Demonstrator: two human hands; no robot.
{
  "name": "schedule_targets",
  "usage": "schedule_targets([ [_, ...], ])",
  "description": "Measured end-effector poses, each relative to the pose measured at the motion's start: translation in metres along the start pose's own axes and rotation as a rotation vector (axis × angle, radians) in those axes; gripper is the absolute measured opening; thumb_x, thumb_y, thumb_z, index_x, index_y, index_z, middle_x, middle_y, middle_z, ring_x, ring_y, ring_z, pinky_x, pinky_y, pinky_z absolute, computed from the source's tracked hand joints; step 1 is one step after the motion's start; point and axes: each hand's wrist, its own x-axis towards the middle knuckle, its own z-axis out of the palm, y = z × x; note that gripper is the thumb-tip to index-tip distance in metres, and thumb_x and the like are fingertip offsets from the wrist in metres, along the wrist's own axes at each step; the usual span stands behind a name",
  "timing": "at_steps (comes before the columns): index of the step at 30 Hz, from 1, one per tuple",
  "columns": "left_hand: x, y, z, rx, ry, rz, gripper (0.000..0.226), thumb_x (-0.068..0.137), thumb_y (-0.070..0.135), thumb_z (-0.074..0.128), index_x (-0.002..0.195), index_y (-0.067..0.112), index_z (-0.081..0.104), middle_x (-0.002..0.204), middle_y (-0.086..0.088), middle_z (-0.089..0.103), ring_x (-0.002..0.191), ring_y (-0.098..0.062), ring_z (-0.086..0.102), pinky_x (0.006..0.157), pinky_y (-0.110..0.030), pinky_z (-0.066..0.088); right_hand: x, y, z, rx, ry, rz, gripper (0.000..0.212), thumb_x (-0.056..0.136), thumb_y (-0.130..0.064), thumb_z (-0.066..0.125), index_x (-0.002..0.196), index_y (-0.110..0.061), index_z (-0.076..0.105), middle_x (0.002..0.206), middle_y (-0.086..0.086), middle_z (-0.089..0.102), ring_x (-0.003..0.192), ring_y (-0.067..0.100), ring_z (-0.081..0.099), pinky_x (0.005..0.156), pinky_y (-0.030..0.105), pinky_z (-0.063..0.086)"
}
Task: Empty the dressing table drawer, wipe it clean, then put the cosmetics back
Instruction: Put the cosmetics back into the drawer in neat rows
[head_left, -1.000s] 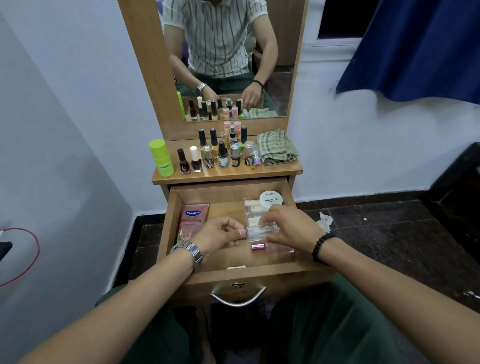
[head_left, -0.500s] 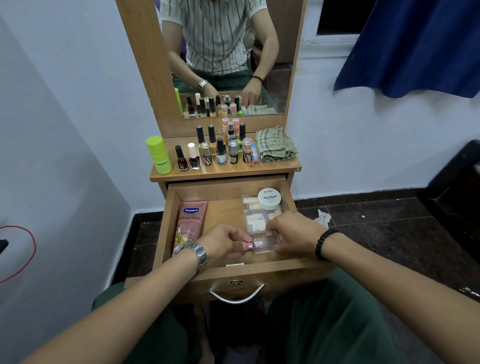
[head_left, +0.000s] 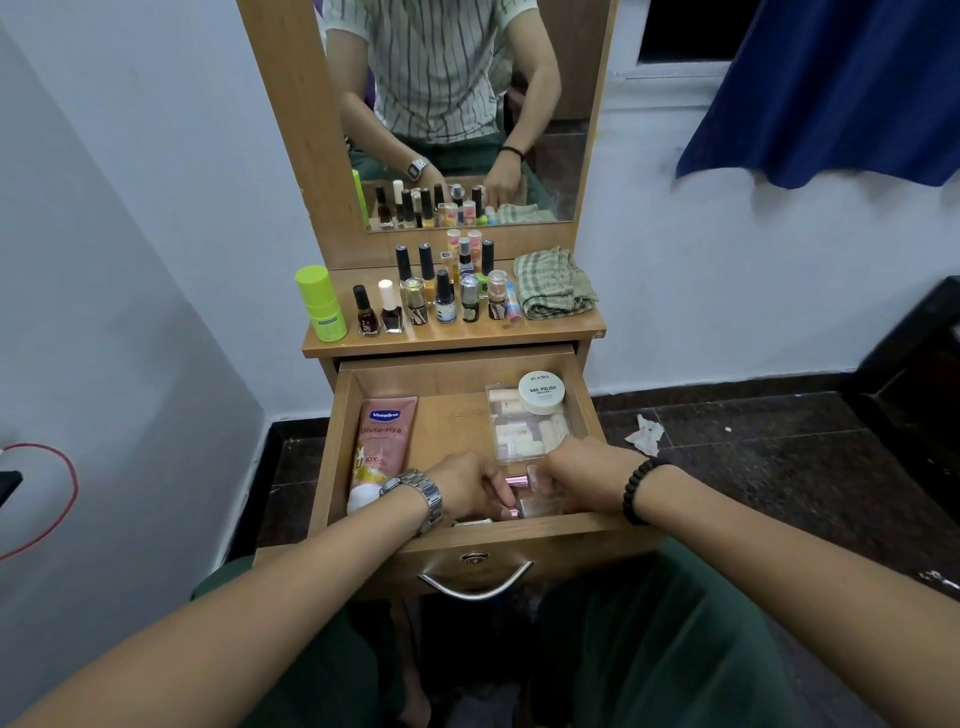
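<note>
drawer (head_left: 332, 447): pulled open below the table top, its metal handle (head_left: 475, 587) at the front edge
left hand (head_left: 467, 488): inside the drawer near the front wall, fingers curled, pinching a small pink-capped bottle (head_left: 511, 512); a metal watch (head_left: 421, 496) sits on the wrist
right hand (head_left: 587, 475): inside the drawer just right of the left hand, fingers curled down over a small clear box (head_left: 540, 501) that lies at the front of the drawer; a black bead bracelet (head_left: 636, 491) on the wrist
second pink bottle (head_left: 517, 480): lies between the two hands, just behind the first one
Vaseline tube (head_left: 382, 447): pink, lying flat along the left side of the drawer, white cap toward the front
clear case (head_left: 524, 431): at the back right of the drawer, holding pale small items; a white round jar (head_left: 540, 392) marked nail polish rests on its rear end
table (head_left: 452, 335): carries a row of nail polish bottles (head_left: 444, 291) standing upright, a lime green bottle (head_left: 321, 304) at the left end, a folded green checked cloth (head_left: 553, 283) at the right end
mirror (head_left: 467, 104): stands behind the bottles, showing the person's striped shirt and both arms
floor (head_left: 727, 447): dark tiles, a crumpled white tissue (head_left: 644, 428) lying right of the drawer
</note>
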Motion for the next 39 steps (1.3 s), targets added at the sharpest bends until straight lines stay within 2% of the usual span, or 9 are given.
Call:
schedule_targets([
  [3, 0.004, 0.000, 0.003, 0.061, -0.022, -0.002, 0.014, 0.080, 0.015, 0.074, 0.094, 0.015, 0.072, 0.079, 0.014, 0.062, 0.075, -0.001, 0.057, 0.073, -0.014, 0.046, 0.003, -0.004, 0.002, -0.048, -0.045, 0.023, 0.018, 0.093, -0.008, 0.053, 0.102, -0.016, 0.067, 0.115, 0.011, 0.058, 0.102, 0.031, 0.059, 0.085, 0.035, 0.049],
  [6, 0.007, 0.002, 0.005, 0.105, 0.000, -0.016, 0.007, 0.080, 0.018, 0.074, 0.083, 0.022, 0.069, 0.077, 0.014, 0.060, 0.075, -0.002, 0.055, 0.075, -0.017, 0.044, 0.002, -0.008, 0.001, -0.103, -0.073, 0.034, 0.022, 0.093, -0.003, 0.050, 0.108, -0.009, 0.065, 0.116, 0.014, 0.056, 0.104, 0.033, 0.058, 0.081, 0.033, 0.045],
  [10, 0.010, 0.002, 0.006, 0.122, 0.012, -0.037, 0.013, 0.078, 0.023, 0.076, 0.075, 0.025, 0.064, 0.074, 0.013, 0.060, 0.069, 0.001, 0.053, 0.066, -0.016, 0.043, 0.001, -0.008, -0.001, -0.150, -0.070, 0.032, 0.021, 0.094, -0.003, 0.049, 0.110, -0.007, 0.063, 0.115, 0.015, 0.056, 0.103, 0.032, 0.059, 0.081, 0.034, 0.047],
  [16, 0.011, 0.003, 0.008, 0.116, -0.006, -0.053, 0.016, 0.080, 0.023, 0.075, 0.071, 0.025, 0.061, 0.074, 0.011, 0.061, 0.070, -0.002, 0.055, 0.075, -0.020, 0.047, -0.005, -0.012, -0.003, -0.255, -0.021, 0.012, 0.022, 0.097, -0.004, 0.044, 0.111, -0.007, 0.060, 0.115, 0.015, 0.057, 0.102, 0.032, 0.059, 0.079, 0.034, 0.046],
  [21, 0.014, 0.009, 0.010, 0.095, 0.001, -0.068, 0.016, 0.079, 0.023, 0.076, 0.071, 0.024, 0.061, 0.073, 0.009, 0.062, 0.066, -0.003, 0.056, 0.065, -0.017, 0.047, -0.007, -0.014, -0.006, -0.314, -0.003, 0.011, 0.022, 0.097, -0.006, 0.044, 0.112, -0.008, 0.061, 0.117, 0.015, 0.057, 0.104, 0.031, 0.060, 0.083, 0.037, 0.048],
  [30, 0.012, 0.009, 0.012, 0.103, -0.010, -0.050, 0.017, 0.079, 0.024, 0.075, 0.072, 0.025, 0.060, 0.072, 0.012, 0.060, 0.065, 0.000, 0.054, 0.058, -0.015, 0.042, -0.006, -0.015, -0.003, -0.334, -0.015, 0.018, 0.023, 0.097, -0.006, 0.044, 0.113, -0.008, 0.060, 0.121, 0.015, 0.056, 0.108, 0.033, 0.058, 0.087, 0.040, 0.048],
  [33, 0.010, 0.009, 0.008, 0.105, 0.014, -0.043, 0.019, 0.079, 0.023, 0.075, 0.070, 0.025, 0.059, 0.070, 0.011, 0.059, 0.064, -0.001, 0.055, 0.060, -0.016, 0.046, -0.005, -0.014, -0.001, -0.353, 0.037, 0.026, 0.023, 0.097, -0.006, 0.044, 0.114, -0.010, 0.058, 0.118, 0.013, 0.058, 0.105, 0.031, 0.059, 0.084, 0.038, 0.048],
  [36, 0.007, 0.011, 0.000, 0.109, 0.072, 0.001, 0.019, 0.083, 0.014, 0.070, 0.071, 0.023, 0.058, 0.069, 0.009, 0.061, 0.063, -0.005, 0.060, 0.060, -0.017, 0.050, -0.003, -0.011, 0.002, -0.318, 0.125, 0.031, 0.022, 0.096, -0.006, 0.045, 0.115, -0.012, 0.055, 0.113, 0.012, 0.060, 0.101, 0.030, 0.061, 0.075, 0.036, 0.047],
  [39, -0.002, 0.020, -0.019, 0.166, 0.170, 0.113, 0.013, 0.082, 0.014, 0.071, 0.075, 0.019, 0.062, 0.066, 0.015, 0.057, 0.057, 0.003, 0.052, 0.058, -0.015, 0.044, 0.001, -0.008, 0.007, -0.232, 0.182, 0.051, 0.020, 0.095, -0.011, 0.047, 0.115, -0.015, 0.053, 0.112, 0.010, 0.061, 0.099, 0.030, 0.062, 0.073, 0.035, 0.047],
])
